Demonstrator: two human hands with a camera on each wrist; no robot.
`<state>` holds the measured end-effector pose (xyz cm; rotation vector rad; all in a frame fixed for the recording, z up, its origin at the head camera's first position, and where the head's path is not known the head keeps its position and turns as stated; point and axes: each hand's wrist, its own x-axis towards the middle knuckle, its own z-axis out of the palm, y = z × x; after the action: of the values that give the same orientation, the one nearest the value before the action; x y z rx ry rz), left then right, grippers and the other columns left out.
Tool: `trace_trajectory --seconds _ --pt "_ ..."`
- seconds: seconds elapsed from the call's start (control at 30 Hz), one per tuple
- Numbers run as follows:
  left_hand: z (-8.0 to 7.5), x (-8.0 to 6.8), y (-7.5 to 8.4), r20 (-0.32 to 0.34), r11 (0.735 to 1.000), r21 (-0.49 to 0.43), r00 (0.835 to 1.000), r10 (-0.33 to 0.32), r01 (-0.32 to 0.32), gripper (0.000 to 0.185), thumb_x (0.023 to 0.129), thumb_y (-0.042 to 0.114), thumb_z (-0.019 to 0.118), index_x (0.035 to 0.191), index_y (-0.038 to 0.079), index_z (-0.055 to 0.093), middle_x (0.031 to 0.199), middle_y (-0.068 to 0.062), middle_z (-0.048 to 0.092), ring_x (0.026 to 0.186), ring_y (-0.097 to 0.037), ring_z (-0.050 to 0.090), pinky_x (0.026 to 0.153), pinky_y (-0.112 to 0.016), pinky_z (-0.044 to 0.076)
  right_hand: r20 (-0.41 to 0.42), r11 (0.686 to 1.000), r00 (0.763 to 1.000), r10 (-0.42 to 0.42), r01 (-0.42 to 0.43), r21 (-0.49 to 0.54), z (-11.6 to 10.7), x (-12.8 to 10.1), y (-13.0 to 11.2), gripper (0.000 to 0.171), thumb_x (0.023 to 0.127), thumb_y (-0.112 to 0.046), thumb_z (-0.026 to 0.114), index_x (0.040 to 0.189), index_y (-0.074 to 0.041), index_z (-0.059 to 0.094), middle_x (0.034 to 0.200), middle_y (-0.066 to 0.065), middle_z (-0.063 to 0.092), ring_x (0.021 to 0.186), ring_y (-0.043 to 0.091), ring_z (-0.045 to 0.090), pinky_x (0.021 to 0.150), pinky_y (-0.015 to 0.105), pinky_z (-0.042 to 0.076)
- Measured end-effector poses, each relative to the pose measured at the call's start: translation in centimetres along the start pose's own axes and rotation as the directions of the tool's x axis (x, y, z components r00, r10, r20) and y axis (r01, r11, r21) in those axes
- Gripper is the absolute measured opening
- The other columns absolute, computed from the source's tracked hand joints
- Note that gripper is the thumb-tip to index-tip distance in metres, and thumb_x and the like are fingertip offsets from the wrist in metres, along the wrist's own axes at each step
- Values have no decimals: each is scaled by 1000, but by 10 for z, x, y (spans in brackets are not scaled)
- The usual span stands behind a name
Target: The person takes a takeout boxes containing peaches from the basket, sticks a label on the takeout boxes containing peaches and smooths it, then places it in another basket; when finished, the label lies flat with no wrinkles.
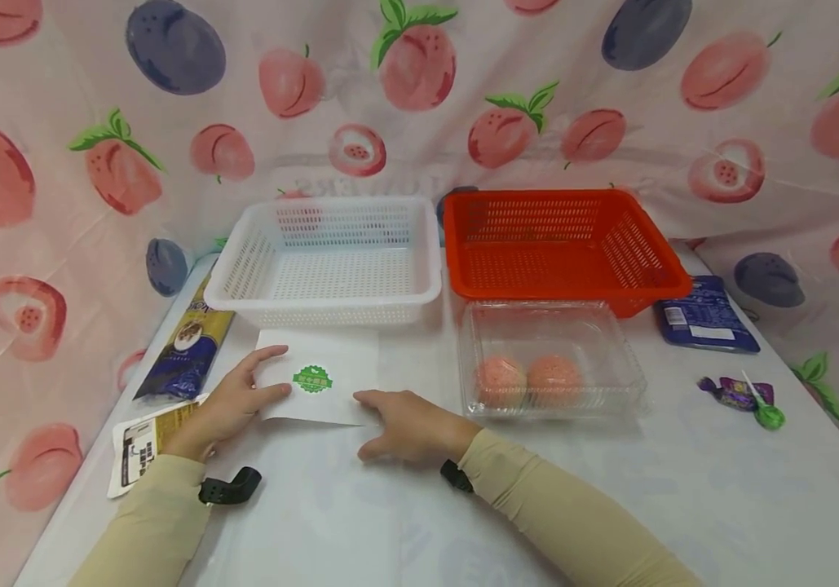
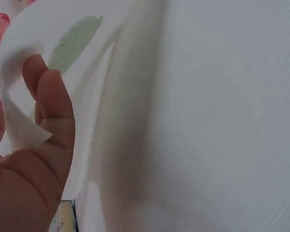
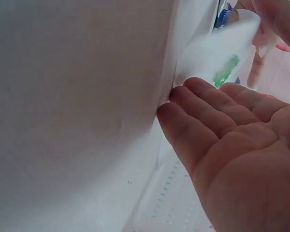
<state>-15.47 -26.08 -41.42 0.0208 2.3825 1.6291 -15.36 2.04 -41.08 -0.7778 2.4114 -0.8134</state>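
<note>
In front of the white basket (image 1: 327, 302), the paper (image 1: 338, 364), probably light and easily creased, is pinched at its left edge by the left hand (image 1: 234, 401), not by the loose right hand (image 1: 413, 424), and is best taken by opposite edges.

You can't read the markings on the green sticker (image 1: 312, 380) on the white paper (image 1: 351, 359): too small from the head, blurred from both wrists. Your left sleeve (image 1: 151, 515) hides part of the gold-and-white packet (image 1: 140, 448); the white basket (image 1: 324, 310) covers some of the blue-and-gold packet (image 1: 187, 346), the red basket (image 1: 573, 284) some of the blue packet (image 1: 713, 318). Wrist views crop your left hand (image 1: 231, 403) and right hand (image 1: 413, 424).
</note>
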Motion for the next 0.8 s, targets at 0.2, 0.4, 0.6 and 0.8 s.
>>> trace_trajectory --seconds 0.2,0.4,0.6,0.8 --pt "5 -4 8 64 992 -130 998 12 -3 66 95 1 63 153 0 33 141 -33 46 103 -16 64 84 -26 55 -59 999 997 -42 41 -9 -8 -3 -1 72 87 -33 78 149 -11 48 143 3 56 131 17 51 110 31 37" --pt "10 -10 18 52 986 -157 997 57 -48 61 96 0 61 151 -1 35 140 -32 45 104 -13 63 85 -27 55 -191 992 975 -113 123 39 -24 -9 -9 68 89 -34 77 147 -8 50 145 4 54 130 22 52 110 37 39" --pt "18 -17 34 9 976 -179 992 127 -123 52 97 1 61 145 -4 41 133 -27 51 100 -12 66 81 -29 57 -345 981 922 -177 194 17 -37 -14 -16 62 91 -31 76 144 -8 53 143 6 55 133 24 48 111 42 37" --pt "31 -22 52 -4 942 -247 972 235 -229 42 97 -2 59 137 0 49 120 -14 60 96 -14 68 77 -30 58 -488 953 824 -288 295 -64 -42 -17 -19 58 88 -25 79 139 -6 58 140 7 58 128 25 50 108 45 39"
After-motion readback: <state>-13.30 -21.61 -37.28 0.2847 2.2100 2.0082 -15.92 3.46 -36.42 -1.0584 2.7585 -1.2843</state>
